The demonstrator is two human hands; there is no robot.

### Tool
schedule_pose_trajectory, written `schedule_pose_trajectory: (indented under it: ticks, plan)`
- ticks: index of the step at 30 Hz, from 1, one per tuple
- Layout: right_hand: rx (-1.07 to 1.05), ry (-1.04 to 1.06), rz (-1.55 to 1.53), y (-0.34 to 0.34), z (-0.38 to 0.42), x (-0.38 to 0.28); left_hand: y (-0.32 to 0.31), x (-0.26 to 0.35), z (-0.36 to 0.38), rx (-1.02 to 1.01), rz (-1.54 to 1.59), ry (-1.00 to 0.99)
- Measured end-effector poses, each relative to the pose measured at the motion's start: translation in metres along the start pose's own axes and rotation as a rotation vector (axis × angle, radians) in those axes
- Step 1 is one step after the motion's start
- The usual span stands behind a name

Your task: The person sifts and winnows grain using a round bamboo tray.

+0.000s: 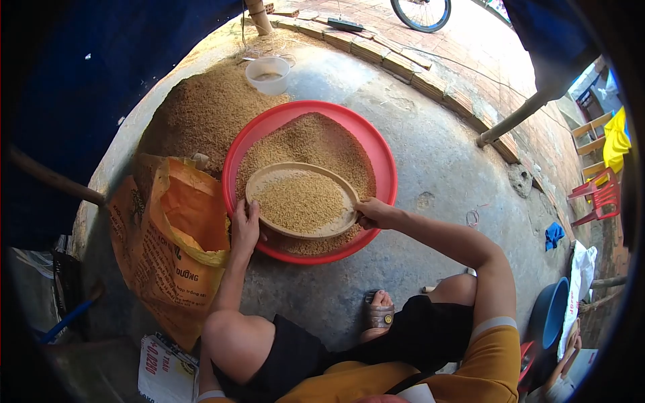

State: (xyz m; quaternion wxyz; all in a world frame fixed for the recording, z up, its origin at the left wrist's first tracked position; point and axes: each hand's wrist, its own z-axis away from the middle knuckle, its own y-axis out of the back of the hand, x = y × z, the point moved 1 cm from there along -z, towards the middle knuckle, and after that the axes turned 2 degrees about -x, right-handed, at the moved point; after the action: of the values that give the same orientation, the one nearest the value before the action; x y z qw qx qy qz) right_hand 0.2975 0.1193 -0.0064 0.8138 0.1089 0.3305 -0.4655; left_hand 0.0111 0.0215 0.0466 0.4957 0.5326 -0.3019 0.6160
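Observation:
Both my hands grip the rim of a round, shallow sieve [302, 166] that holds a layer of tan grain [301, 200]. My left hand [246, 225] is closed on its left edge, and my right hand [376, 213] pinches the right edge. Beneath the sieve is a wide red basin [384, 144], with more grain [316, 138] heaped in its far part. The sieve hides part of that grain. Left of the basin stands an orange sack [171, 269] with its mouth open.
A large pile of grain or husk [201, 111] lies behind the sack, with a clear plastic tub [269, 75] at its edge. A brick border [430, 86] and a pole [514, 126] stand to the right. Farther right are a red chair [601, 196] and a blue tub [549, 312] beside another person's arm.

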Motion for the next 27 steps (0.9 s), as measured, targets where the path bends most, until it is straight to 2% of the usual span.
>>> schedule_pose_trajectory:
  ticks: [2, 4, 6, 7, 8, 10, 11, 12, 13, 14, 17, 20, 21, 22, 23, 24, 25, 27]
  plan:
    - [-0.040, -0.006, 0.025, -0.001, 0.003, -0.004, 0.003, -0.010, -0.003, -0.020, -0.015, 0.009]
    - [0.017, 0.033, 0.040, -0.007, -0.002, 0.005, 0.008, -0.035, -0.012, -0.043, -0.038, 0.012]
    - [0.150, 0.151, 0.196, -0.015, 0.005, 0.001, 0.012, -0.068, -0.020, 0.057, -0.309, -0.276]
    - [0.150, 0.149, 0.188, -0.019, 0.011, -0.003, 0.011, -0.064, -0.017, 0.058, -0.180, -0.203]
    - [0.173, 0.190, 0.249, -0.022, 0.017, -0.010, 0.012, -0.059, -0.014, 0.057, -0.182, -0.199]
    - [0.196, 0.233, 0.315, -0.028, 0.022, -0.017, 0.015, -0.044, -0.008, 0.175, -0.346, -0.349]
    - [0.309, 0.425, 0.402, -0.032, 0.024, -0.019, 0.016, -0.038, -0.005, 0.175, -0.346, -0.349]
    - [0.423, 0.618, 0.488, -0.036, 0.027, -0.021, 0.017, -0.031, -0.003, 0.196, -0.228, -0.431]
    - [0.423, 0.726, 0.545, -0.040, 0.031, -0.021, 0.018, -0.027, -0.003, 0.218, -0.108, -0.515]
    - [0.423, 0.727, 0.545, -0.041, 0.030, -0.023, 0.019, -0.024, -0.007, 0.218, -0.108, -0.517]
    - [0.260, 0.425, 0.328, -0.045, 0.024, -0.024, 0.022, -0.029, -0.013, 0.238, -0.286, -0.584]
    - [0.163, 0.356, 0.348, -0.039, 0.027, -0.031, 0.023, -0.033, -0.012, 0.180, -0.329, -0.514]
    - [0.260, 0.502, 0.419, -0.041, 0.030, -0.029, 0.022, -0.035, -0.012, 0.209, -0.228, -0.584]
    - [0.241, 0.493, 0.426, -0.045, 0.031, -0.025, 0.024, -0.037, -0.010, 0.241, -0.128, -0.645]
    - [0.239, 0.660, 0.385, -0.053, 0.042, -0.029, 0.028, -0.046, -0.011, 0.260, -0.133, -0.628]
    - [0.235, 0.830, 0.337, -0.060, 0.051, -0.034, 0.033, -0.061, -0.019, 0.206, -0.059, -0.482]
    - [0.214, 0.830, 0.343, -0.061, 0.054, -0.041, 0.037, -0.064, -0.023, 0.152, 0.018, -0.342]
    - [0.181, 0.542, 0.330, -0.053, 0.056, -0.052, 0.034, -0.062, -0.023, 0.175, 0.053, -0.307]
